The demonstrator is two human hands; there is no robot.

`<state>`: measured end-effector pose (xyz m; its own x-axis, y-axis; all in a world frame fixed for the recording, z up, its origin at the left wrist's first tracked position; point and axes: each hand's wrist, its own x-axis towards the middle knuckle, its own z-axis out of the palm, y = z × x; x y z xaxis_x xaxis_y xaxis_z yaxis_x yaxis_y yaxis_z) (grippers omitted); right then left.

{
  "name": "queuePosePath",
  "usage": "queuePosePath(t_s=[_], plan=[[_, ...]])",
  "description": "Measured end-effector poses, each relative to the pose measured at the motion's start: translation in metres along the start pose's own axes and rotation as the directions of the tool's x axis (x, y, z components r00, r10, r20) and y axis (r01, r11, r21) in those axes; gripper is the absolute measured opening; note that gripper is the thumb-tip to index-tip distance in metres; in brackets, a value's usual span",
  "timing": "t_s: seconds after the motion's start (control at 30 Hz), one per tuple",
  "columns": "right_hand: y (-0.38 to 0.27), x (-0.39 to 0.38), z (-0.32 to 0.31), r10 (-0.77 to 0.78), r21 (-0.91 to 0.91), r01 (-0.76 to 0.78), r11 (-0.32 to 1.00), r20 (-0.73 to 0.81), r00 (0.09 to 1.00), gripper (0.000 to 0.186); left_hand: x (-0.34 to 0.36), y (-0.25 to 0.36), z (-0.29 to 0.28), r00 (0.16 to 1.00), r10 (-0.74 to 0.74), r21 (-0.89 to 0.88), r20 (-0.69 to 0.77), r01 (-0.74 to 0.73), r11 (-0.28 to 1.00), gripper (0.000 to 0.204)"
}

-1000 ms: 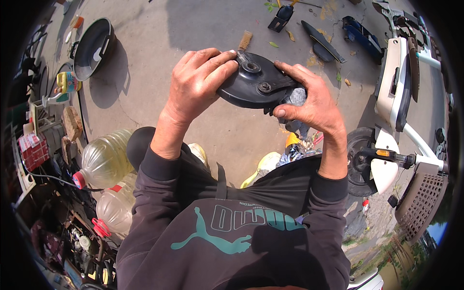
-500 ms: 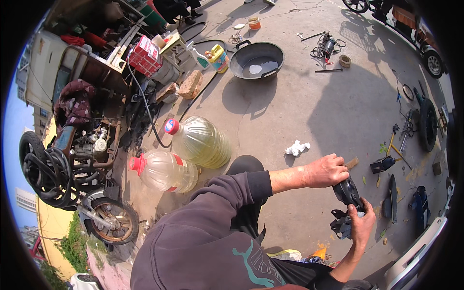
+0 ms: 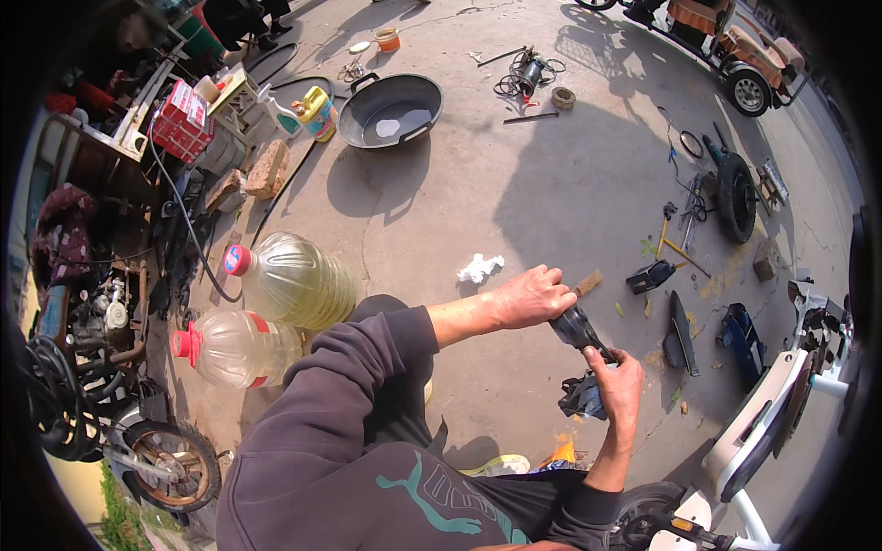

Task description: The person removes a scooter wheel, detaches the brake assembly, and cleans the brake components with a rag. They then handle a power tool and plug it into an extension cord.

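Note:
My left hand is closed round the upper end of a black curved part, which looks like moulded plastic. A short flat brown strip sticks out beyond its knuckles; whether the fingers grip it is hidden. My right hand pinches the lower end of the same part, thumb on top. Just under that hand shows a dark, jagged piece, and I cannot tell if it is joined to the part or lies on the ground. White crumpled tissue lies on the concrete near my left wrist.
Two big clear jugs, one with a red-and-blue cap and one red-capped, stand at my left. Farther off sits a black basin. A hammer, a tyre and a white two-wheeler are on the right.
My view has swung to the right, so the surroundings sit farther left and more of the white two-wheeler shows. Both hands keep hold of the black part, which has risen slightly.

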<state>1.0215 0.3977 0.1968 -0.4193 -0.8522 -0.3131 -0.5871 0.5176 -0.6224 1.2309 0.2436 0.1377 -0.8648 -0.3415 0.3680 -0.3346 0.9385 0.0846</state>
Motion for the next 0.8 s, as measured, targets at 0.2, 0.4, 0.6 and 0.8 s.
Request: queuePosePath(t_s=[0.2,0.4,0.6,0.8], plan=[[0.001,0.000,-0.003,0.131,0.039,-0.133,0.990,0.041,0.991,0.086,0.013,0.003,-0.004,0.998,0.029,0.046,0.055,-0.031,0.998,0.014],[-0.004,-0.006,0.002,0.122,-0.149,-0.128,0.980,-0.053,0.991,0.076,0.004,0.011,0.001,0.993,-0.018,0.095,0.117,0.006,0.995,0.014],[0.000,-0.011,0.019,0.092,-0.206,-0.118,0.972,-0.128,0.987,0.058,0.013,0.029,-0.002,0.972,0.041,0.294,0.232,-0.110,0.949,0.016],[-0.029,-0.044,0.020,-0.117,-0.186,0.146,0.972,0.161,0.980,0.061,-0.004,0.029,0.035,0.932,-0.076,0.222,0.355,-0.005,0.975,0.010]])
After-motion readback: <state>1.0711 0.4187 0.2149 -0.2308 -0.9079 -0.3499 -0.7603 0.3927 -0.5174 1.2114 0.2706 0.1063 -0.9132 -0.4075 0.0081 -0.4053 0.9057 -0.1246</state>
